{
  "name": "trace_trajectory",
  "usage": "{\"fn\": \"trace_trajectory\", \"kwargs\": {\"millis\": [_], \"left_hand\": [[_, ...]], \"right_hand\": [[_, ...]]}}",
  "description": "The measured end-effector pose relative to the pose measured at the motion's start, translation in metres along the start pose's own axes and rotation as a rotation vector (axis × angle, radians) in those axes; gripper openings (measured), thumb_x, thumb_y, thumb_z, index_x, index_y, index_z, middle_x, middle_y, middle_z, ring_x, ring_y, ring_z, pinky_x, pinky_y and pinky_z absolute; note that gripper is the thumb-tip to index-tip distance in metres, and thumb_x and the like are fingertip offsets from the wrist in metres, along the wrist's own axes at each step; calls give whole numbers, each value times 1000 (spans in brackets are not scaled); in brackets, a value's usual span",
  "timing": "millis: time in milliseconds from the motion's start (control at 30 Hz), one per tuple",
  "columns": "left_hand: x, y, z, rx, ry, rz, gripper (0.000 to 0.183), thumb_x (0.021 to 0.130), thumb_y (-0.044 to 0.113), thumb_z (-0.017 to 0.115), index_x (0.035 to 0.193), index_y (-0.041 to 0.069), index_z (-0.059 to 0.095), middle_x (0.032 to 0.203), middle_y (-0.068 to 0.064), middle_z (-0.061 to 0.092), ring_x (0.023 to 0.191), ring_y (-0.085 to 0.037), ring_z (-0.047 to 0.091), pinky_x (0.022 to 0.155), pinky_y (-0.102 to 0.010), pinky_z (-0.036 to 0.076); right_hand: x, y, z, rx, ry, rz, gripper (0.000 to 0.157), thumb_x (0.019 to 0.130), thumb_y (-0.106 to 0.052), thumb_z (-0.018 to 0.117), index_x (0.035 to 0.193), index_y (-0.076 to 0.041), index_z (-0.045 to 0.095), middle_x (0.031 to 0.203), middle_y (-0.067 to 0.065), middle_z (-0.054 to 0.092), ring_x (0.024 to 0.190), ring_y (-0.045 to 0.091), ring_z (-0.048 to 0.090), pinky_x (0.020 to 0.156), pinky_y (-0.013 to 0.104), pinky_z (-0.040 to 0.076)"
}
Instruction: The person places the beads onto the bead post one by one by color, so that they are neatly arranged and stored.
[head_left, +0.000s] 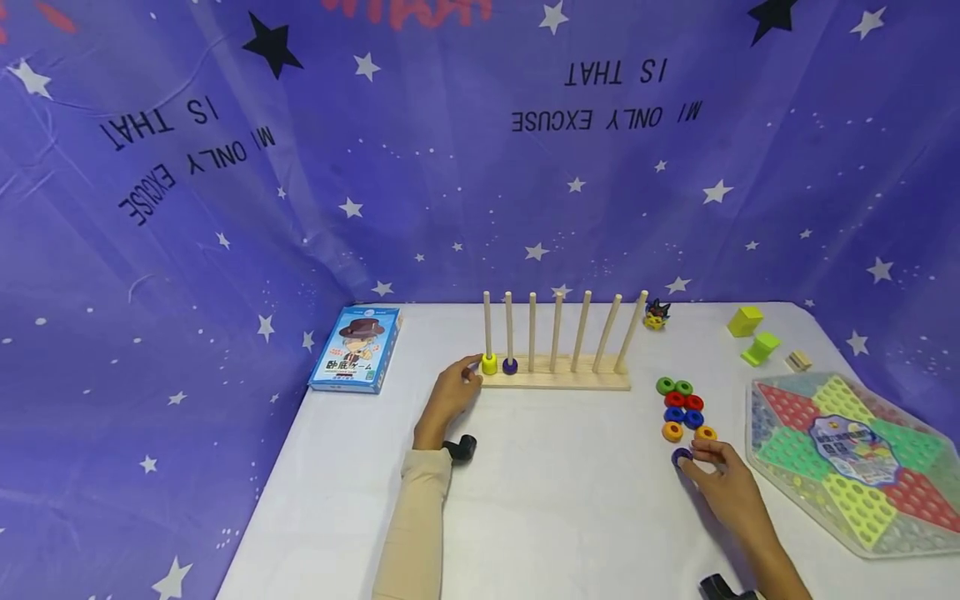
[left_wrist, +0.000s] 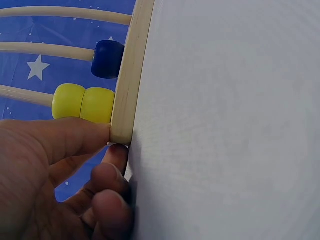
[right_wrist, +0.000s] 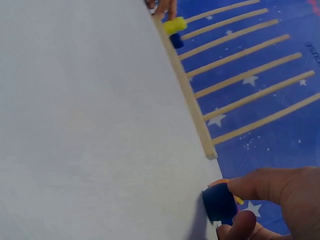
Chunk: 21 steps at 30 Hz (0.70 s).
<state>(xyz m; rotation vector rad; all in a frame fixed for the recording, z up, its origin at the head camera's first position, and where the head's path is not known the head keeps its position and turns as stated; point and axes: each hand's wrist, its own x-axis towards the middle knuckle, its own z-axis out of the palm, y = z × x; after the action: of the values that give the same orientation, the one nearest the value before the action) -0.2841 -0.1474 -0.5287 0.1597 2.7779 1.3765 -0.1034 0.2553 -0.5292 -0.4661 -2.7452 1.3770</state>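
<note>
A wooden peg rack point(head_left: 555, 382) with a row of upright rods stands on the white table. Two yellow beads point(left_wrist: 83, 103) are stacked on its leftmost rod, and a dark blue-purple bead point(head_left: 510, 367) sits low on the rod beside it. My left hand point(head_left: 452, 398) grips the left end of the rack's base, thumb right by the yellow beads. Over on the right, my right hand point(head_left: 726, 490) pinches another dark blue-purple bead point(right_wrist: 219, 202) between thumb and fingers. Just beyond that hand are loose orange beads point(head_left: 672, 432), blue beads point(head_left: 693, 418), red beads point(head_left: 675, 400) and green beads point(head_left: 665, 386).
A blue card-game box point(head_left: 357, 350) lies at the back left. At the right is a star-patterned Chinese checkers board point(head_left: 795, 446). Behind it are lime-green blocks point(head_left: 746, 322) and a small wooden piece point(head_left: 798, 361). A little figurine point(head_left: 656, 315) stands behind the rack's right end.
</note>
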Motion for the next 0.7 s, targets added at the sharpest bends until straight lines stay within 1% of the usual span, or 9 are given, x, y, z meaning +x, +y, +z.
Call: {"fn": "trace_trajectory", "kwargs": {"millis": [67,100,200,300,367,467,567,667,700], "left_hand": [[0,0,0,-8,0,-4,43,91,13,58,133,19,57,92,-2,58,68,-17,47,62,-32,40],[0,0,0,-11,0,-7,43,91,13,58,133,20,57,93,-2,58,68,-17,47,62,-32,40],[0,0,0,-11,-3,-7,43,91,13,57,133,20,57,94,-2,58,71,-17,48,64,-32,40],[0,0,1,-10,-5,-9,43,92,12,56,134,21,57,94,-2,58,75,-18,50,67,-33,41],[0,0,1,-10,-4,-8,42,92,12,56,134,21,57,94,-2,59,77,-18,50,69,-33,41],[-1,1,1,-8,0,-4,42,92,12,56,134,20,57,94,-2,58,77,-19,50,69,-34,40],[-2,2,0,-4,4,-5,43,92,12,56,134,20,57,93,-2,58,74,-18,49,67,-33,40],[-2,1,-1,-11,4,-12,43,92,14,56,134,21,56,93,-2,58,71,-18,48,64,-33,40],[-2,1,-1,-12,5,-13,43,92,14,56,134,21,56,93,-2,58,71,-18,48,64,-32,40]], "right_hand": [[0,2,4,-32,-5,-28,62,90,-43,62,130,0,45,121,23,57,96,29,57,80,39,46],[0,3,5,-49,-4,-46,62,89,-43,63,130,0,45,119,23,57,104,33,54,85,44,43],[0,3,7,-86,8,-83,59,87,-38,68,127,2,48,116,24,59,117,40,46,91,52,32],[-1,3,8,-137,29,-87,54,85,-30,72,123,3,50,112,24,61,111,39,50,83,46,35],[-2,1,9,-163,45,-72,51,84,-26,72,121,2,51,111,23,61,102,35,53,77,41,36],[-2,-1,8,-184,54,-43,49,84,-28,72,119,1,52,110,21,61,87,27,54,69,34,34],[-3,-7,8,-181,50,-29,51,85,-34,71,119,-1,51,113,22,61,77,20,49,63,31,35],[-3,-17,7,-154,61,-67,51,85,-36,70,119,-3,51,112,22,61,69,15,50,56,28,38],[-2,-23,7,-142,68,-91,50,85,-36,70,119,-4,51,107,22,61,65,14,49,53,28,39]]}}
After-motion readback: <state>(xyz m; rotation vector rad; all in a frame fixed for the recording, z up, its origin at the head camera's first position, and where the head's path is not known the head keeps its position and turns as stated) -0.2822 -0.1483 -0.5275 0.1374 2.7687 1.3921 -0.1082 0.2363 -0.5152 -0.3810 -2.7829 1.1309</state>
